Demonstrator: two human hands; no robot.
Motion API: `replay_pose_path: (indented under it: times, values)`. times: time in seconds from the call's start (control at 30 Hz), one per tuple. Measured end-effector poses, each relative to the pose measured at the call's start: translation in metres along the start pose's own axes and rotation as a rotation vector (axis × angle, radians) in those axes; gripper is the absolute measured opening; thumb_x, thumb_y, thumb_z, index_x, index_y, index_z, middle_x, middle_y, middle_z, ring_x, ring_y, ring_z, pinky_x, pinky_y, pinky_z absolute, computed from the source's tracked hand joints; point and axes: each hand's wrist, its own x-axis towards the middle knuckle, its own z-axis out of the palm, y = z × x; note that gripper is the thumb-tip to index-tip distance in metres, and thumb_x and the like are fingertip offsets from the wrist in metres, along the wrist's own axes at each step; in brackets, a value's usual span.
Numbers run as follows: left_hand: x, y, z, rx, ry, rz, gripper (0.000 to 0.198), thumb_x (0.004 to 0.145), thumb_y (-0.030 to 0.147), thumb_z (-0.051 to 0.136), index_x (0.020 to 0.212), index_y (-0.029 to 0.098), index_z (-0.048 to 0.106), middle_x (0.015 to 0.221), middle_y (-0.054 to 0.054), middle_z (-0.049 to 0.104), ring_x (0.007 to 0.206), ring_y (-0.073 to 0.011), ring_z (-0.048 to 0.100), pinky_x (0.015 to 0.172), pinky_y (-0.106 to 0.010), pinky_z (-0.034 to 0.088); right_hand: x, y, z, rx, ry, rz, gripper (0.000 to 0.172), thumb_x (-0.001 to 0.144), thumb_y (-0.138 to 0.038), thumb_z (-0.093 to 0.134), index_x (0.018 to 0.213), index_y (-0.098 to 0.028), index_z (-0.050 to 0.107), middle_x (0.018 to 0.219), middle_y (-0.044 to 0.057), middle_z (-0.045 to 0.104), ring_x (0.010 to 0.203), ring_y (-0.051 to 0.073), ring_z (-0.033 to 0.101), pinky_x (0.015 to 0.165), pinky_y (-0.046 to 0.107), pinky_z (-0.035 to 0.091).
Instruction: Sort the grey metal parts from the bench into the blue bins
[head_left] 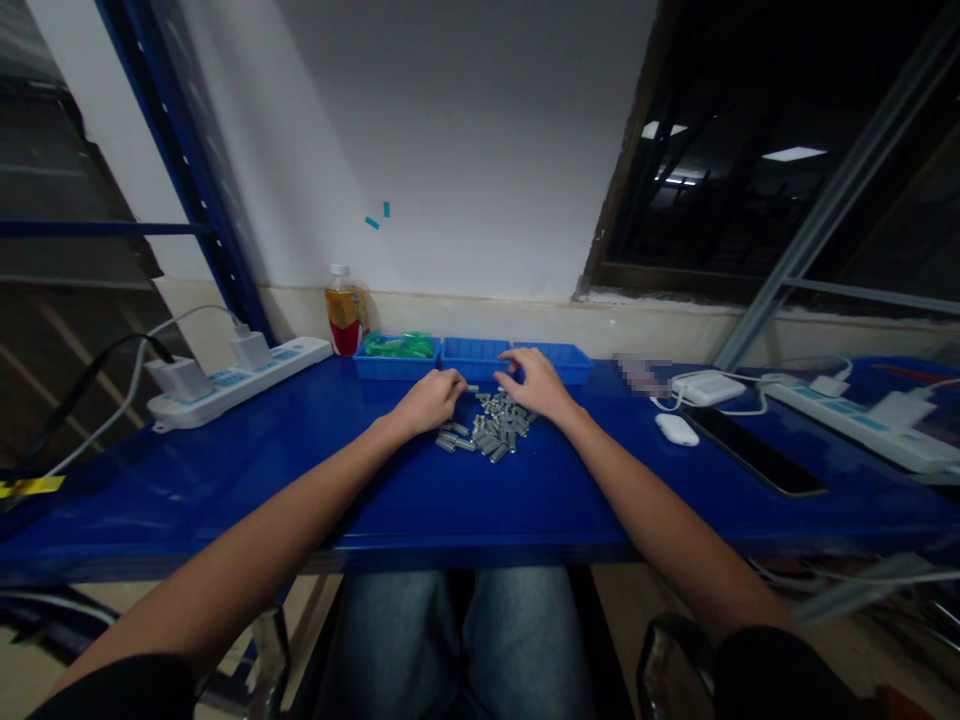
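Note:
A loose pile of small grey metal cylinders [495, 425] lies on the blue table in front of me. My left hand [433, 402] is at the pile's left side, its fingers closed in a pinch. One metal cylinder [472, 388] shows right by those fingertips; whether they grip it I cannot tell. Over the pile's far right side, my right hand [538, 382] has thumb and fingers apart, with nothing seen between them. Just beyond the hands stand joined blue bins: the left bin [397, 376] holds green plastic pieces, the middle bin [477, 350] is behind the pile, and the right bin [574, 365] is partly covered by my right hand.
A drink bottle [346, 312] stands behind the left bin. Power strips [247, 380] with plugs and cables lie at both sides. To the right are a phone [754, 450], a white earbud case [676, 430] and a white charger [709, 387]. The table's front edge [480, 550] is above my knees.

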Motion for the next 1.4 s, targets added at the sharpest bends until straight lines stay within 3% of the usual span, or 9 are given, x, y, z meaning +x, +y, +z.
replay_pose_path:
  times: [0.13, 0.3, 0.47, 0.57, 0.73, 0.87, 1.03, 1.27, 1.4]
  values:
    - [0.0, 0.006, -0.002, 0.001, 0.052, 0.011, 0.029, 0.093, 0.028, 0.03, 0.082, 0.017, 0.054, 0.08, -0.008, 0.062, 0.074, -0.0204, 0.053, 0.07, -0.032, 0.042, -0.003, -0.028, 0.003, 0.012, -0.121, -0.197, 0.021, 0.082, -0.032, 0.059, 0.099, -0.02, 0.059, 0.086, 0.003, 0.061, 0.086, 0.02, 0.051, 0.076, 0.031, 0.036]
    - [-0.001, 0.009, -0.005, -0.057, 0.049, 0.027, 0.032, 0.094, 0.03, 0.03, 0.082, 0.016, 0.056, 0.08, -0.008, 0.063, 0.076, -0.0202, 0.055, 0.073, -0.033, 0.042, -0.004, -0.033, 0.007, 0.005, -0.084, -0.192, 0.015, 0.089, -0.03, 0.052, 0.09, -0.018, 0.06, 0.085, 0.005, 0.062, 0.084, 0.018, 0.051, 0.074, 0.03, 0.036]
    - [-0.003, 0.011, -0.007, -0.184, 0.13, 0.104, 0.027, 0.087, 0.03, 0.048, 0.11, 0.016, 0.052, 0.092, -0.006, 0.063, 0.087, -0.0199, 0.057, 0.078, -0.032, 0.043, -0.003, -0.03, 0.007, 0.089, -0.053, -0.139, 0.021, 0.092, -0.027, 0.044, 0.085, -0.017, 0.06, 0.085, 0.006, 0.064, 0.085, 0.018, 0.053, 0.078, 0.03, 0.038]
    - [-0.003, 0.014, -0.011, -0.142, 0.15, 0.114, 0.021, 0.089, 0.03, 0.045, 0.101, 0.016, 0.057, 0.087, -0.006, 0.063, 0.083, -0.0197, 0.056, 0.077, -0.032, 0.043, -0.003, -0.031, 0.007, 0.131, -0.055, -0.13, 0.024, 0.093, -0.026, 0.041, 0.083, -0.017, 0.06, 0.084, 0.005, 0.063, 0.083, 0.017, 0.054, 0.078, 0.03, 0.039]
    - [-0.003, 0.017, -0.015, -0.117, 0.146, 0.088, 0.027, 0.093, 0.032, 0.037, 0.096, 0.016, 0.059, 0.09, -0.007, 0.065, 0.082, -0.0203, 0.056, 0.077, -0.033, 0.042, -0.004, -0.035, 0.003, 0.16, -0.03, -0.143, 0.019, 0.086, -0.029, 0.055, 0.101, -0.018, 0.056, 0.083, 0.003, 0.06, 0.08, 0.017, 0.054, 0.075, 0.029, 0.04]
    - [-0.003, 0.018, -0.014, -0.115, 0.121, 0.076, 0.032, 0.094, 0.032, 0.033, 0.09, 0.016, 0.06, 0.087, -0.007, 0.065, 0.081, -0.0201, 0.056, 0.076, -0.032, 0.042, -0.005, -0.037, 0.0, 0.128, -0.024, -0.176, 0.013, 0.087, -0.027, 0.051, 0.093, -0.017, 0.058, 0.084, 0.005, 0.059, 0.082, 0.017, 0.053, 0.076, 0.029, 0.04]
    - [-0.004, 0.017, -0.014, -0.197, 0.178, 0.108, 0.027, 0.089, 0.035, 0.046, 0.107, 0.017, 0.055, 0.087, -0.005, 0.064, 0.082, -0.0187, 0.058, 0.077, -0.031, 0.043, -0.003, -0.035, 0.002, 0.142, -0.029, -0.137, 0.02, 0.091, -0.027, 0.044, 0.082, -0.017, 0.059, 0.081, 0.005, 0.06, 0.082, 0.017, 0.054, 0.076, 0.029, 0.04]
    - [-0.003, 0.017, -0.013, -0.147, 0.209, 0.11, 0.025, 0.093, 0.03, 0.037, 0.092, 0.016, 0.058, 0.089, -0.007, 0.065, 0.082, -0.0192, 0.057, 0.076, -0.031, 0.042, -0.006, -0.038, 0.003, 0.191, 0.019, -0.144, 0.018, 0.087, -0.03, 0.051, 0.098, -0.017, 0.057, 0.081, 0.003, 0.058, 0.078, 0.016, 0.054, 0.074, 0.028, 0.041]
    - [-0.002, 0.016, -0.011, -0.117, 0.139, 0.076, 0.033, 0.094, 0.031, 0.032, 0.085, 0.016, 0.059, 0.08, -0.006, 0.064, 0.076, -0.0189, 0.058, 0.072, -0.03, 0.042, -0.006, -0.038, 0.0, 0.138, -0.001, -0.181, 0.014, 0.088, -0.028, 0.048, 0.088, -0.018, 0.058, 0.082, 0.004, 0.058, 0.08, 0.017, 0.054, 0.075, 0.028, 0.041]
